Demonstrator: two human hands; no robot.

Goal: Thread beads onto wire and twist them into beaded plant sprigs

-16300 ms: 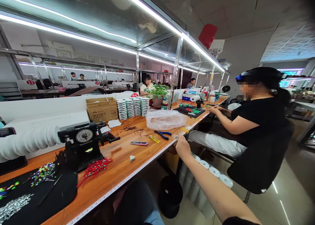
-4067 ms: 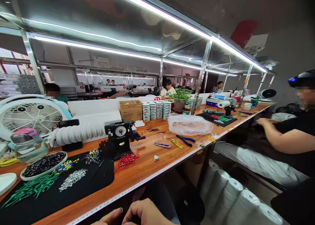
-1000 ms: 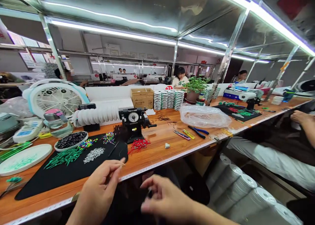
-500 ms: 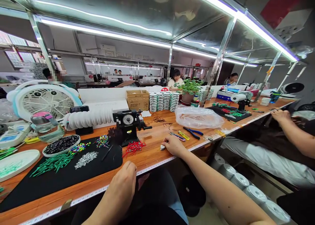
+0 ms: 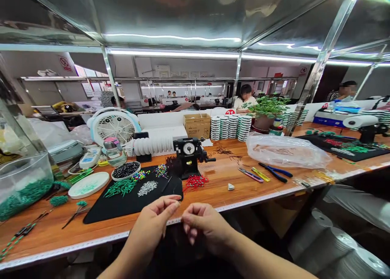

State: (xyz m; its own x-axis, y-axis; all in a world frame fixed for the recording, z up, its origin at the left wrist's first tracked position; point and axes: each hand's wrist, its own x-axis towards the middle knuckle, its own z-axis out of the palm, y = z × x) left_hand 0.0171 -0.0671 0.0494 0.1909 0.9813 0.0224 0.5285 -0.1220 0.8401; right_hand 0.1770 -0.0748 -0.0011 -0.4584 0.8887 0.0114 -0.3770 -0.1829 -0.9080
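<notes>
My left hand (image 5: 154,220) hovers at the table's front edge, thumb and fingertips pinched; anything between them is too small to make out. Close beside it, my right hand (image 5: 205,223) is curled with thumb against forefinger, its grip also unclear. A small white lump (image 5: 230,187) lies on the wood to the right. Just beyond the hands is a black mat (image 5: 122,205) bearing clear small beads (image 5: 148,188), green strands (image 5: 120,187) and colourful pin-like pieces (image 5: 161,171). Red strands (image 5: 196,182) lie below a black hand-cranked winder (image 5: 189,157) with a dial and white discs (image 5: 154,145).
Tweezers (image 5: 250,175), a yellow cutter (image 5: 261,174) and blue-handled pliers (image 5: 276,172) lie at right, before a plastic bag (image 5: 284,149). At left are a white plate (image 5: 102,179), a bowl of black beads (image 5: 137,165) and a fan (image 5: 115,126). Stacked spools (image 5: 232,127) stand behind.
My right hand has left the small white lump and come back beside my left hand at the table edge. The view has turned left.
</notes>
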